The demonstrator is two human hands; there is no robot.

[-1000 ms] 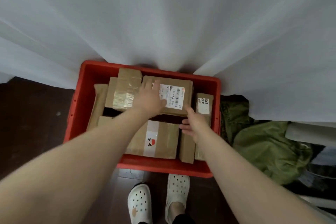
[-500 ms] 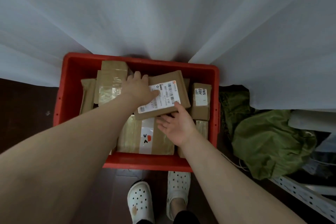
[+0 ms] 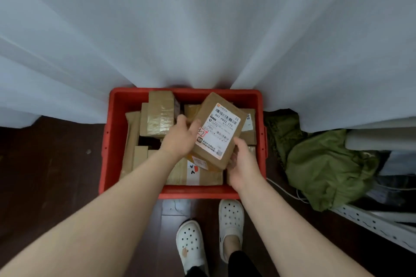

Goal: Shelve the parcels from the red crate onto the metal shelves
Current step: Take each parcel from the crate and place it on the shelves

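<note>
We read the white label on the held parcel (image 3: 222, 129): barcodes, "507-P802 T70", "P802" and a red handwritten mark near its left edge. The smaller print is not legible. The parcel is a flat brown cardboard box, held tilted above the other parcels (image 3: 158, 114) inside the red crate (image 3: 108, 141). Our left hand (image 3: 180, 139) grips its left edge, thumb on the top face. Our right hand (image 3: 242, 164) cups its lower right corner, fingers curled beneath. The crate stands on the dark floor (image 3: 45, 175), and a white curtain (image 3: 202, 29) hangs down to its far rim. A green cloth (image 3: 326, 164) lies just to the right, beside a perforated white shelf rail (image 3: 371, 224).
</note>
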